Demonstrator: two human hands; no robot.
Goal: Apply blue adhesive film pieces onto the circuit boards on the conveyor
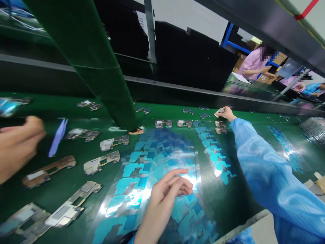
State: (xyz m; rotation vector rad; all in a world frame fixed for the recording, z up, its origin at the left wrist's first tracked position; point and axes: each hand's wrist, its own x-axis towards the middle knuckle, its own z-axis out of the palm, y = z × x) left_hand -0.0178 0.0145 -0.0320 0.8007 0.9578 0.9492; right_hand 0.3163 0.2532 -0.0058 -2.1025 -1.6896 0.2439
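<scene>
The head camera looks down on a glossy sheet of blue film stickers [152, 162] lying flat on the green table [243, 200], right in front of the person. The left hand [166, 193] hovers over the near part of that sheet, fingers loosely curled and thumb close to the forefinger, gripping nothing that I can make out; whether the fingertips touch the sheet I cannot tell. The right hand [225, 113], at the end of a blue sleeve [266, 176], is stretched far out across the table and pinches a small circuit board [218, 111] between thumb and fingers, close to the far edge. Just below that hand sit two more boards [220, 127], and a narrower strip of blue stickers [215, 152] runs beside the sleeve. Left of the main sheet, rows of bare circuit boards [101, 162] lie spread on the green surface, well apart from each other. At the far left edge another person's hand [17, 145] comes in, with a pale blue plastic tool [58, 137] just beside it; if the hand holds it I cannot tell. A green padded post [96, 61] slants down to the table in the middle. Beyond the far rail, people in pink and blue coats [254, 62] work at another bench.
</scene>
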